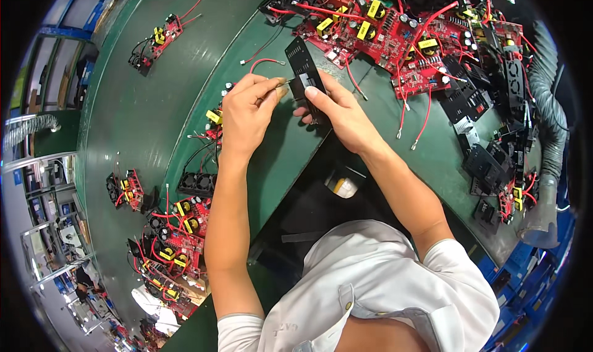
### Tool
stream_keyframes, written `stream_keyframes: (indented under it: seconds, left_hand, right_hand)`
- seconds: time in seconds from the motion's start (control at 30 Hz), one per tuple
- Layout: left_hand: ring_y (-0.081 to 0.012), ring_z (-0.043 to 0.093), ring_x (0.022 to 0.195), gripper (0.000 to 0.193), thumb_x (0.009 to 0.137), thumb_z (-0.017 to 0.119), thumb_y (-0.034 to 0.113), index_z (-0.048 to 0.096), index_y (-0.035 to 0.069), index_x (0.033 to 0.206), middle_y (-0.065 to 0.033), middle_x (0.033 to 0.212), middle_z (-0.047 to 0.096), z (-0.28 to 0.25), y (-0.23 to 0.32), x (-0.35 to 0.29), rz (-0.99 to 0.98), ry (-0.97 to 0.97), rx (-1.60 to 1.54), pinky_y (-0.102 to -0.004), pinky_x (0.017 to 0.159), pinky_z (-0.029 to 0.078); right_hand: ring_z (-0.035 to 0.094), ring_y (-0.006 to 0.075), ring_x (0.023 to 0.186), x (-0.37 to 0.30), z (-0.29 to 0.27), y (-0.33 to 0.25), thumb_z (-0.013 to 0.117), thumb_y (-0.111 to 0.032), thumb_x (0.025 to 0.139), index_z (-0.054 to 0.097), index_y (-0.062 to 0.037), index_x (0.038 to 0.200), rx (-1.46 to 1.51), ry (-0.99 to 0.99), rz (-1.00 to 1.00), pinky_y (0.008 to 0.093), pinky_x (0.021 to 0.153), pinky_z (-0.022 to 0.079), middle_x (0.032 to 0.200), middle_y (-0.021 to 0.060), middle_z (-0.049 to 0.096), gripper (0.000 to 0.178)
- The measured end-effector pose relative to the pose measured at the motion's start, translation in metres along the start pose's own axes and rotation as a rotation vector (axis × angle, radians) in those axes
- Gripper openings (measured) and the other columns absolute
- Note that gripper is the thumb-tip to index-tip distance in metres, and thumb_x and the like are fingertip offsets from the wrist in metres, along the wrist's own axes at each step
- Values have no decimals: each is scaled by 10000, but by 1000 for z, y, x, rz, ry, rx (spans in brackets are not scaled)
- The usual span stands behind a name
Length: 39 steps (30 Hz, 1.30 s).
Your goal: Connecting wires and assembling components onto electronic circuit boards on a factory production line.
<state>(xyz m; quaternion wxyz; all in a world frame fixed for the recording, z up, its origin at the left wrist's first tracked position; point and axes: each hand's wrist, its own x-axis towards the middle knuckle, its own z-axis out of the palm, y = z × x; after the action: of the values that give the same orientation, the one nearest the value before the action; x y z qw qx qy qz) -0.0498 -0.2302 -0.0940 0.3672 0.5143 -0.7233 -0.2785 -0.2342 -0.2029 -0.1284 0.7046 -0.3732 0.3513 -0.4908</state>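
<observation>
A black panel (306, 80), slotted and narrow, is held upright over the green tabletop (154, 105) by the right hand (336, 114), whose fingers (315, 94) are clamped on its lower half. The left hand (247, 111) is set just beside it, fingers pinched on the end of a red wire (264, 62) that is brought against the panel's left edge; the wire loops away toward the tabletop and ends in a small white plug. Whether the wire tip is already seated in the panel cannot be told, as it is hidden by the fingertips.

The step in hand is judged to be the joining of wire and panel, about midway: both parts are gripped and touching, but nothing is seen to be fixed. For the next move a steady panel is called for, with a fine push or thread of the wire end at the slot, and the loop kept free of snags.

Red circuit boards (395, 31) with yellow parts are heaped beyond the panel, black fan housings (494, 160) lie to the right, and more boards (179, 228) are lined along the belt at the left
</observation>
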Motion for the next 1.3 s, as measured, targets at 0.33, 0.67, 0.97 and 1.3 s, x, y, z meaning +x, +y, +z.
stream_keyframes:
  seconds: [0.33, 0.67, 0.97, 1.3]
  left_hand:
    - [-145, 623, 683, 201, 857, 667, 20, 735, -9, 1044, -89, 886, 673, 0, 3, -2, -45, -11, 49, -280, 630, 487]
    - [-165, 625, 671, 161, 839, 662, -29, 717, -26, 990, -86, 866, 639, 0, 4, 0, 46, -37, 107, -287, 623, 489]
    - [-199, 632, 659, 141, 830, 698, 3, 737, 4, 966, -89, 846, 641, 3, 5, 0, 25, -19, 168, -312, 620, 499]
    - [-277, 645, 723, 137, 763, 696, -18, 718, 24, 892, -87, 808, 613, 2, 2, -1, 349, -3, 464, -372, 635, 519]
  right_hand:
    - [645, 147, 897, 3, 1, 0, 552, -232, 1027, 441, -55, 1446, -2, -13, -9, 271, 756, 520, 1149, 45, 603, 469]
    - [624, 111, 893, -2, 3, 1, 580, -206, 1015, 420, -55, 1484, -131, 20, -47, 252, 749, 505, 1121, 23, 605, 518]
    - [604, 135, 936, -3, 3, 3, 608, -188, 992, 424, -56, 1485, -452, 74, -205, 282, 804, 501, 1149, 67, 605, 542]
    - [594, 186, 917, -12, 14, 3, 650, -160, 950, 441, -61, 1475, -531, 140, -174, 315, 811, 494, 1077, 137, 611, 573]
